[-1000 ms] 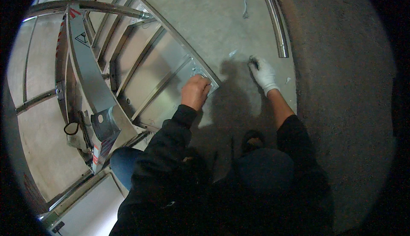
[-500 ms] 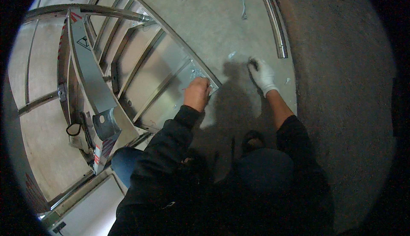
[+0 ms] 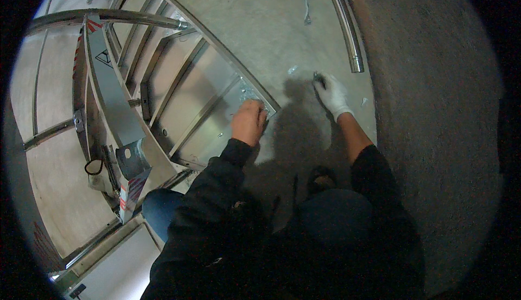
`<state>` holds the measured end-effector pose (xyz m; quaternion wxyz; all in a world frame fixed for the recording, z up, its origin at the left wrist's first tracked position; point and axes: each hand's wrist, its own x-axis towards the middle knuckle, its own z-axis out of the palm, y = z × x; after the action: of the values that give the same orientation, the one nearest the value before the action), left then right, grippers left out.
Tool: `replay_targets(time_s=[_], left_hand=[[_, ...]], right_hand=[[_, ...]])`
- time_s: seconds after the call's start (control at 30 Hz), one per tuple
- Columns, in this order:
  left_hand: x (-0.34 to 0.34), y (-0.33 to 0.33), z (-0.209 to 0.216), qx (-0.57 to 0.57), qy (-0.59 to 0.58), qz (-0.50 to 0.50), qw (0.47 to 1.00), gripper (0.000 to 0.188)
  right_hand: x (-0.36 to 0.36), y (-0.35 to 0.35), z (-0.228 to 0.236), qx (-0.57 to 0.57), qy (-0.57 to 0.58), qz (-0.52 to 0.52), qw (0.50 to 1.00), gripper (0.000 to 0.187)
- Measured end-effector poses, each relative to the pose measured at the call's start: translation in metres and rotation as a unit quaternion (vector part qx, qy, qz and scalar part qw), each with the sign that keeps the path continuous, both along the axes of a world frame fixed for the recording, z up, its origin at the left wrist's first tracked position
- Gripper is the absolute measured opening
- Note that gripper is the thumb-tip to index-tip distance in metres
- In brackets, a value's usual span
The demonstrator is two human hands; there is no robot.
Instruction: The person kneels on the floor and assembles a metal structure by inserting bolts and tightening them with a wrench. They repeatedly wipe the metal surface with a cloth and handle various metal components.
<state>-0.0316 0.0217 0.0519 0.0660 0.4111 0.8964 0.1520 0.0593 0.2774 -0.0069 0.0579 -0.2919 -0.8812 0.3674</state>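
My bare left hand point(image 3: 249, 122) is at the near corner of a ribbed metal panel point(image 3: 187, 110), its fingers curled together. Right beside its fingertips lies a pile of small shiny metal parts with clear plastic point(image 3: 248, 91); their kind is too small to tell. Whatever the left fingers hold is hidden. To the right, my right hand point(image 3: 332, 94) wears a white glove and hovers over or rests near the concrete floor point(image 3: 260, 39). Its fingers are pinched, with a small dark tip showing at them that I cannot name.
A shiny metal tube point(image 3: 347, 34) lies on the floor at the upper right, beside a dark mat-like surface point(image 3: 434, 110). Plastic scraps point(image 3: 304, 4) are scattered about. At left stand a curved metal rail point(image 3: 108, 13) and a grey bent panel point(image 3: 111, 77) with striped markings.
Both hands stay nearly in place. The right fingers have shifted slightly to the left, and the dark tip at them shows a bit more. The whole view has drifted slightly.
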Motion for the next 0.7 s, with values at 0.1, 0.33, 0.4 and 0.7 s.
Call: replay_targets(time_s=[0.1,0.33,0.4,0.7], left_hand=[[-0.004,0.0,0.009,0.043,0.003,-0.035,0.998,0.01],[-0.005,0.005,0.009,0.05,0.064,-0.065,0.995,0.009],[-0.004,0.006,0.004,0.049,0.097,-0.058,0.992,0.008],[0.002,0.004,-0.011,-0.134,-0.002,0.043,0.99,0.015]], right_hand=[[-0.002,-0.001,-0.004,0.001,0.017,-0.004,1.0,0.025],[0.0,0.002,-0.017,0.005,0.015,0.017,1.0,0.026],[0.0,0.001,-0.019,0.011,0.024,0.014,1.0,0.026],[0.001,0.002,-0.008,0.012,0.026,0.01,1.0,0.026]])
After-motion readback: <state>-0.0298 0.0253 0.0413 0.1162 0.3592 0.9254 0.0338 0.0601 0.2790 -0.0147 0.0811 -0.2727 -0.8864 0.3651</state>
